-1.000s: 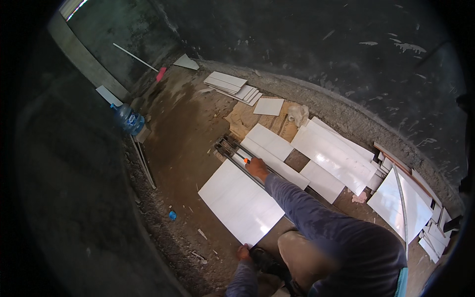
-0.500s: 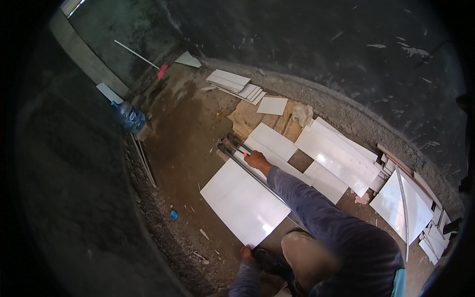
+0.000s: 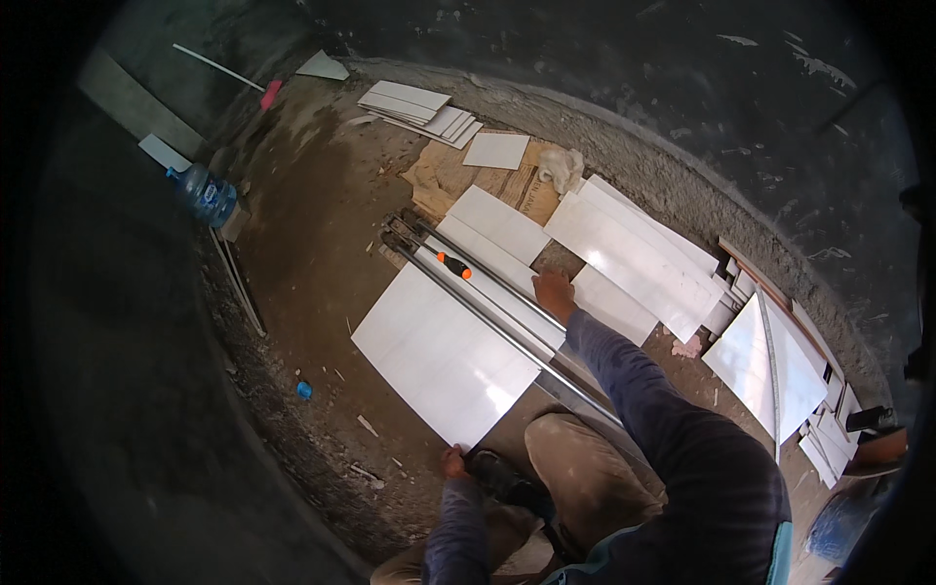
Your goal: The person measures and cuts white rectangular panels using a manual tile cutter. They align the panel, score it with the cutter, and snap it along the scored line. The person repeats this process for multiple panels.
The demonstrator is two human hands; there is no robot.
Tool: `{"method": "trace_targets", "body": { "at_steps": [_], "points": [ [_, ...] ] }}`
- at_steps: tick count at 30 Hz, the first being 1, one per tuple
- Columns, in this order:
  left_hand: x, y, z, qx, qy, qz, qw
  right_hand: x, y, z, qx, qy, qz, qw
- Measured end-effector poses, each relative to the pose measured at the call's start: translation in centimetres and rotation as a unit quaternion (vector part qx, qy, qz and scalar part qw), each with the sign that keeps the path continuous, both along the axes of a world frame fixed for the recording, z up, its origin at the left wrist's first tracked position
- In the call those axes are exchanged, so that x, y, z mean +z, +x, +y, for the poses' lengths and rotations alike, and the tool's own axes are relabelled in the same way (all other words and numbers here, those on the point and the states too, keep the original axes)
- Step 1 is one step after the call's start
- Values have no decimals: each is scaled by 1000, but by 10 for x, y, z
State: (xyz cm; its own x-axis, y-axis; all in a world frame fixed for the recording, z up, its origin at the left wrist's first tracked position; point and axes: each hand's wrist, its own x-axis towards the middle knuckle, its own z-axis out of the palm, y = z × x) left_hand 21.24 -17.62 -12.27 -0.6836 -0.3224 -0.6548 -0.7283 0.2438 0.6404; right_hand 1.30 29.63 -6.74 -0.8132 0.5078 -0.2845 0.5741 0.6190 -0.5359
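Bare dirt floor (image 3: pixel 312 244) is lying open on the left. On the right, stacked white tiles (image 3: pixel 634 249) and the cutter rails (image 3: pixel 487 302) are blocking passage.

One large white tile (image 3: pixel 444 353) under one rail tile cutter (image 3: pixel 487 297), one blue water bottle (image 3: pixel 202 193), one stack of tiles (image 3: pixel 419 109), one crumpled rag (image 3: pixel 563 166) and two hands are counted.

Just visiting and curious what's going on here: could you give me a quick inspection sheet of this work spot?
Surface: bare dirt floor, dusty.
Job's things: large white tile lying in a rail tile cutter with an orange handle.
Clutter: tile stacks, cardboard, blue water bottle, rag.
Grips: left hand at the tile's near corner; right hand on the tile beside the rail.
Cables: nothing seen.
Surroundings: dark rough wall.
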Motion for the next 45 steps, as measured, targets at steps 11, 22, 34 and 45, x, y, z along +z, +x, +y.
{"method": "trace_targets", "body": {
  "at_steps": [11,22,34,45],
  "points": [
    [-7,-1,-3,12,-17,-13,1000,3,8,4,5,-34,-32,999],
    [-41,6,-18,45,58,25,997,19,46,41,-60,64,-18,996],
    [-47,3,-21,79,128,2,989,65,144,216,-143,164,-5,976],
    [-19,1,-11,28,129,14,991,40,194,280,-177,168,33,969]
  ]
}}
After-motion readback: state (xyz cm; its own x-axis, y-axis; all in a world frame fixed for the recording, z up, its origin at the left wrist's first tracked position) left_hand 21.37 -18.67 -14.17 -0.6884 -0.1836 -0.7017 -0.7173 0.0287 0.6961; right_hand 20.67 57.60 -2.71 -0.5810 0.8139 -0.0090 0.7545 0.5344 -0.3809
